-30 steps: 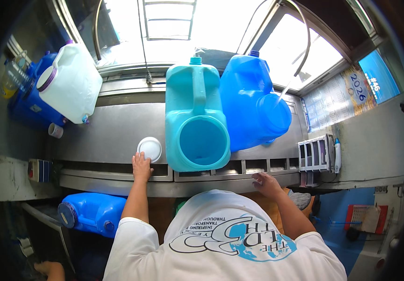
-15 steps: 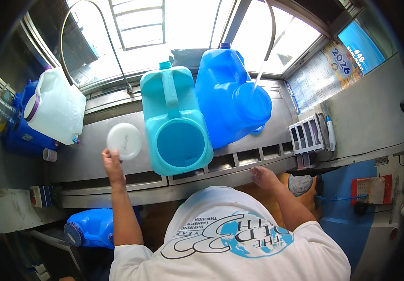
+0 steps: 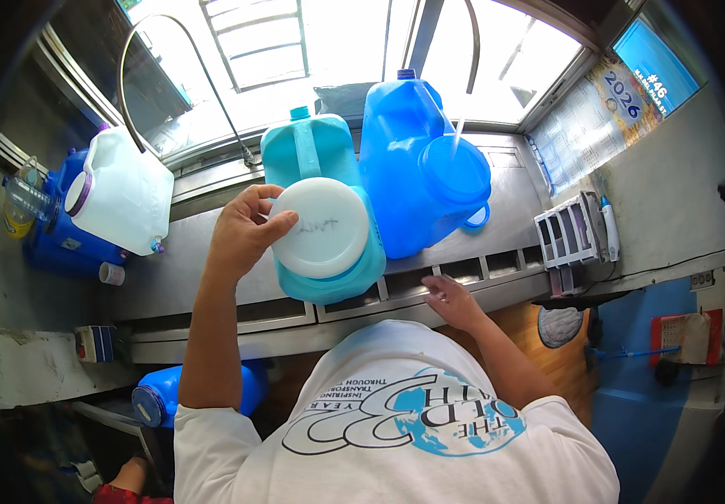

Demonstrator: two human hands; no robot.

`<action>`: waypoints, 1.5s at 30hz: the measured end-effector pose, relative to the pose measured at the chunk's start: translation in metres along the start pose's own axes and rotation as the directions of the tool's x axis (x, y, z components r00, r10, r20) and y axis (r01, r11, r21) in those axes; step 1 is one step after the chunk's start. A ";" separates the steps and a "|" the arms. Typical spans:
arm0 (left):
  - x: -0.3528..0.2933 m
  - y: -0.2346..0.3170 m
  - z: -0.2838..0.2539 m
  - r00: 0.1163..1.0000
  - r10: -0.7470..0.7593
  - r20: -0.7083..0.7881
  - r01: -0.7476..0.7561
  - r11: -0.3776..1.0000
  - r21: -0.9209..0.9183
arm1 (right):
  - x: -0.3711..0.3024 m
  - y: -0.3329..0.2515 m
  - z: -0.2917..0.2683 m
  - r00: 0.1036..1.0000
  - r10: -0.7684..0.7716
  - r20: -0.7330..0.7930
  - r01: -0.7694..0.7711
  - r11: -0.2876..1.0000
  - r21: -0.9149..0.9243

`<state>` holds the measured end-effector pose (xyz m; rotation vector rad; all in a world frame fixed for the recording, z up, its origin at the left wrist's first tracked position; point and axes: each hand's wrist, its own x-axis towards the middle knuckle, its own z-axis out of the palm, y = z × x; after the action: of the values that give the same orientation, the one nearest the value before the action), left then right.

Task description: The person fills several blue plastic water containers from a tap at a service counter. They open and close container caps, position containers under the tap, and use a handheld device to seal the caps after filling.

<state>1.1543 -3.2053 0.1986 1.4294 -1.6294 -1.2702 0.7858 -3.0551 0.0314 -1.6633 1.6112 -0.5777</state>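
My left hand [image 3: 249, 231] pinches a round white lid [image 3: 320, 228] by its left rim, thumb on top, with dark handwriting on its face. Beneath it stands a teal water jug [image 3: 305, 151]; the lid covers the view of the jug's wide round mouth, and whether the two touch I cannot tell. Beside that jug, on the right, is a large blue water jug [image 3: 400, 210], with a thin stream of water [image 3: 459, 134] falling at its wide mouth. My right hand [image 3: 453, 302] is at the counter's front edge, fingers loosely apart, holding nothing.
The metal counter [image 3: 186, 277] has slots along its front. A translucent white jug [image 3: 131, 189] stands left, before a dark blue jug [image 3: 85, 260]. A blue cap [image 3: 477, 218] lies by the large blue jug. Below left is another blue jug [image 3: 190, 395]; a person's red clothing [image 3: 127, 494] shows nearby.
My left hand has brought the white lid rightward from over the counter to above the teal jug's mouth. My right hand has shifted slightly left along the counter edge.
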 end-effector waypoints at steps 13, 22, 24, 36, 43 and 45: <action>-0.051 0.020 0.024 0.920 0.360 0.154 -0.389 0.797 0.462 | 0.063 -0.100 0.026 0.948 -0.105 0.300 -0.069 0.853 0.517; -0.052 0.004 -0.026 0.932 0.358 -0.051 -0.254 0.749 0.612 | 0.135 -0.140 0.063 0.908 -0.202 0.368 0.124 0.966 0.225; -0.045 0.002 -0.042 0.942 0.332 -0.048 -0.229 0.742 0.630 | 0.145 -0.151 0.085 0.911 -0.203 0.358 0.127 0.966 0.225; -0.057 -0.062 -0.101 0.919 0.205 -0.336 -0.170 0.977 0.130 | 0.104 -0.022 0.079 0.750 0.080 0.656 0.022 0.989 -0.146; -0.065 -0.069 -0.102 0.928 0.171 -0.332 -0.187 0.982 -0.018 | 0.057 0.101 -0.012 0.792 0.424 0.438 -0.216 0.867 -0.449; -0.067 -0.065 -0.098 0.929 0.155 -0.336 -0.156 0.987 0.025 | 0.058 0.125 -0.037 0.804 0.441 0.400 -0.276 0.871 -0.406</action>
<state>1.2817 -3.1633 0.1818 1.3967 -1.4730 -0.8805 0.6834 -3.1114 -0.0501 -1.4996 1.6352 0.3119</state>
